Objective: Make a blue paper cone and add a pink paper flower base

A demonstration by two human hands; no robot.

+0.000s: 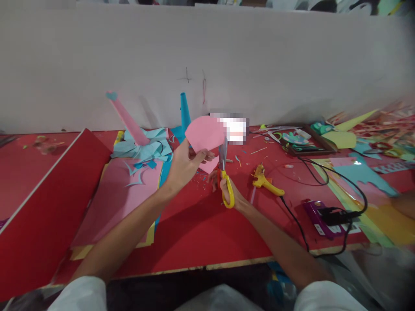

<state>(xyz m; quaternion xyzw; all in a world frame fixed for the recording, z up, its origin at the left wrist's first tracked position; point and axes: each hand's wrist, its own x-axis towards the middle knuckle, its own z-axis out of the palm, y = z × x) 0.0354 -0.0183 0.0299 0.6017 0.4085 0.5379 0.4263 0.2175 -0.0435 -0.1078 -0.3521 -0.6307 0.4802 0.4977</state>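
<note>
Pinched between the fingers and thumb of my left hand [189, 162] is a pink paper piece [205, 133] with a rounded top edge, held up above the red table. My right hand [227, 185] grips yellow-handled scissors [228, 190], their blades pointing upward at the right edge of the paper. Whether the blades are apart or closed on the paper is hard to make out. Below my left hand, a smaller pink paper piece [210, 165] shows. Behind the held paper stands a blue paper cone [184, 110].
Pink sheets [113, 198] and light-blue scraps [142, 147] lie left, near a pink paper cone [128, 119] and red divider [55, 207]. To the right are a yellow glue gun [267, 182], purple box [319, 218], black cord [293, 220] and tray [311, 149]. A white wall [259, 65] rises behind.
</note>
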